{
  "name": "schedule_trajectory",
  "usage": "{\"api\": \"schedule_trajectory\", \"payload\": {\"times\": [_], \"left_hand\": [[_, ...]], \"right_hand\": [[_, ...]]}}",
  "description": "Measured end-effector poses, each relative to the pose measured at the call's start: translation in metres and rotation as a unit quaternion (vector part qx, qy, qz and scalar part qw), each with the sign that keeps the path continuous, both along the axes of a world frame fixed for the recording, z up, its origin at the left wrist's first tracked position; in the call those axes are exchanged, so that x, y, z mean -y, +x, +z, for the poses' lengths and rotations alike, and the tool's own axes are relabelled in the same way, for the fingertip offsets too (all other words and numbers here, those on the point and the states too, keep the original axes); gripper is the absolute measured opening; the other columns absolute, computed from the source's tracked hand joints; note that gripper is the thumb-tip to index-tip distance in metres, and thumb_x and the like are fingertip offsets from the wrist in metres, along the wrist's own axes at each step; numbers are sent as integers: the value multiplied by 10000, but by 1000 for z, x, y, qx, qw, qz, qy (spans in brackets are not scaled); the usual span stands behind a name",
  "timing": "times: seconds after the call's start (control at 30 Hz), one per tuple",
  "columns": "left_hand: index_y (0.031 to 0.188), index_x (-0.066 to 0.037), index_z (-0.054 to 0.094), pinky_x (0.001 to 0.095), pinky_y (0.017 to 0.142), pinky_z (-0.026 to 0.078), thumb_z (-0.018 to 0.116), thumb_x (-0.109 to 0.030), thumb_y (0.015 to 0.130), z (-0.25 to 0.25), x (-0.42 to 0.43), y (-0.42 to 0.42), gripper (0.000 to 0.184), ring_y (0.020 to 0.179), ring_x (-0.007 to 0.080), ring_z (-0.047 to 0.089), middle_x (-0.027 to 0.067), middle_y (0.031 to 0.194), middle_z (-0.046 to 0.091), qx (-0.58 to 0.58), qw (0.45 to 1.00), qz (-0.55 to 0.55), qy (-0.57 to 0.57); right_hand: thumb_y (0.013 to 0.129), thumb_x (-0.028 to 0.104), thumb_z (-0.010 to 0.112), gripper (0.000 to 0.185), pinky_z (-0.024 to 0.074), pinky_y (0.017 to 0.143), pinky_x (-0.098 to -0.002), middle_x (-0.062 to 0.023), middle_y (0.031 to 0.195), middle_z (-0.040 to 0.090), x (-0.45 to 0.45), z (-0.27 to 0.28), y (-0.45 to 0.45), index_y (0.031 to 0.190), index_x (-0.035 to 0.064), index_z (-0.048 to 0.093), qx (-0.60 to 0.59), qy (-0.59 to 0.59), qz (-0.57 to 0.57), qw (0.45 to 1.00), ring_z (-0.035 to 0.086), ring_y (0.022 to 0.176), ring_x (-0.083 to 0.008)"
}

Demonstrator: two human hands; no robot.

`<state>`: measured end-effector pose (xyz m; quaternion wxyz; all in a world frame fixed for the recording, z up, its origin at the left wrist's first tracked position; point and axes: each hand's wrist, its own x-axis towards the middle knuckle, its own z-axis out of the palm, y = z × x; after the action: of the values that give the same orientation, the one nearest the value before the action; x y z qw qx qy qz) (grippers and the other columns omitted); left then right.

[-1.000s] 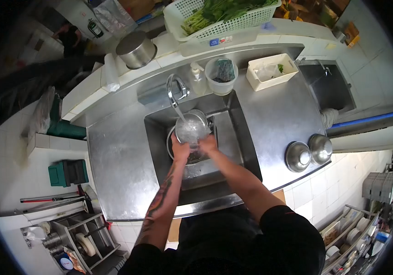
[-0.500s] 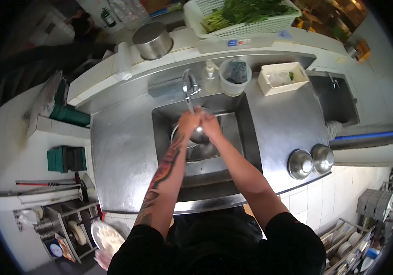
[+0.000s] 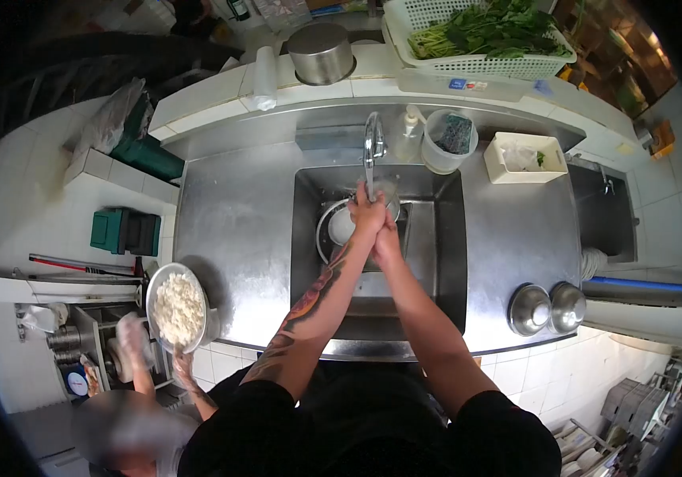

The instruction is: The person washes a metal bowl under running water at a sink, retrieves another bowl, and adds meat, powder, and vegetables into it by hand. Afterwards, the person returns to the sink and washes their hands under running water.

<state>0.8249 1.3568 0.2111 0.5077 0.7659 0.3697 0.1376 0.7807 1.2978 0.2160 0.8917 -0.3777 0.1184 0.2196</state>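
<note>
Under the tap (image 3: pixel 373 147), my two hands press against each other over the sink (image 3: pixel 380 308). My left hand (image 3: pixel 368 211) lies on top, its fingers stretched toward the spout and nothing seen in it. Against its underside rests my right hand (image 3: pixel 387 240), with its fingers mostly hidden. Below them in the sink, a metal bowl (image 3: pixel 321 232) shows its rim, with a round patch of whitish liquid (image 3: pixel 341 227) inside. A pale rounded shape (image 3: pixel 391 195) behind my hands is too blurred to name.
At the left, a co-worker's hand (image 3: pixel 183 364) is at a metal bowl of white, crumbly food (image 3: pixel 179 310) by the counter edge. Two upturned metal bowls (image 3: pixel 530 309) sit on the right. Behind the sink stand a pump bottle (image 3: pixel 409 135), a tub (image 3: pixel 439 159) and a cream bin (image 3: pixel 525 168).
My hands have come closer together, the left now over the right. The co-worker's bowl of white food has come up to the counter's left edge. My view has shifted.
</note>
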Motion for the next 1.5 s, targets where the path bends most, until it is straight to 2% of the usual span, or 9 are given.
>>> {"api": "schedule_trajectory", "payload": {"times": [0.13,0.27,0.4,0.6,0.7,0.9,1.0,1.27,1.5], "left_hand": [[1242,-34,580,376,944,419,625,-414,869,10,-18,0,534,1063,307,563,200,1150,611,59,998,2,32],[1054,-27,689,262,734,472,673,-367,854,3,-54,20,395,796,123,598,39,850,671,114,949,-124,-267],[1050,-90,714,347,736,504,608,-321,901,49,-18,9,294,787,184,641,92,917,694,-77,925,-366,68],[1246,-84,605,360,939,447,545,-359,908,48,12,-26,440,1112,314,583,169,1226,608,199,896,-156,365],[1343,-1,476,413,1049,357,558,-364,905,31,0,-24,575,1235,410,470,263,1306,514,146,974,27,-168],[1298,-19,526,353,952,429,551,-403,889,-10,8,-20,561,1091,337,587,229,1131,625,11,980,18,197],[1239,-50,585,364,920,445,509,-373,912,-7,-34,-10,466,1051,338,604,192,1066,658,194,969,-25,-153],[1073,-81,688,395,858,490,637,-386,801,46,-6,-29,412,1017,326,622,155,1064,663,5,953,-225,201],[1051,-92,676,452,808,496,521,-425,877,8,-30,-15,407,932,349,651,149,933,696,45,985,-140,-93]], "right_hand": [[1004,170,486,197,490,818,-297,-44,1089,615,11,-4,-6,1125,47,580,57,-78,-12,995,590,957,-132],[1008,251,494,261,462,769,-290,-56,1000,633,34,48,-1,1084,26,601,-74,31,-111,991,588,919,-145],[1021,273,444,340,485,816,-338,-95,1051,633,23,8,41,1147,-21,561,28,-243,-4,970,601,934,-170],[1026,190,388,198,513,823,-377,-79,965,584,18,39,46,986,40,510,-60,28,-111,992,594,922,-206],[994,131,471,260,509,893,-341,-94,1163,597,5,60,-2,1240,50,488,-20,95,-84,992,599,1056,-208],[953,91,536,295,508,864,-321,-72,1121,624,8,8,-14,1244,53,508,1,-46,0,999,607,1029,-188],[972,135,532,263,498,859,-325,-71,1124,617,14,14,-24,1218,43,520,15,-17,-70,997,601,1015,-178],[974,64,472,134,510,737,-298,-12,1000,629,-6,19,-28,1060,71,576,28,-114,-91,989,624,878,-138],[919,33,571,109,424,575,-191,12,871,628,17,23,-43,1014,79,599,30,-69,-92,993,537,685,-28]]}}
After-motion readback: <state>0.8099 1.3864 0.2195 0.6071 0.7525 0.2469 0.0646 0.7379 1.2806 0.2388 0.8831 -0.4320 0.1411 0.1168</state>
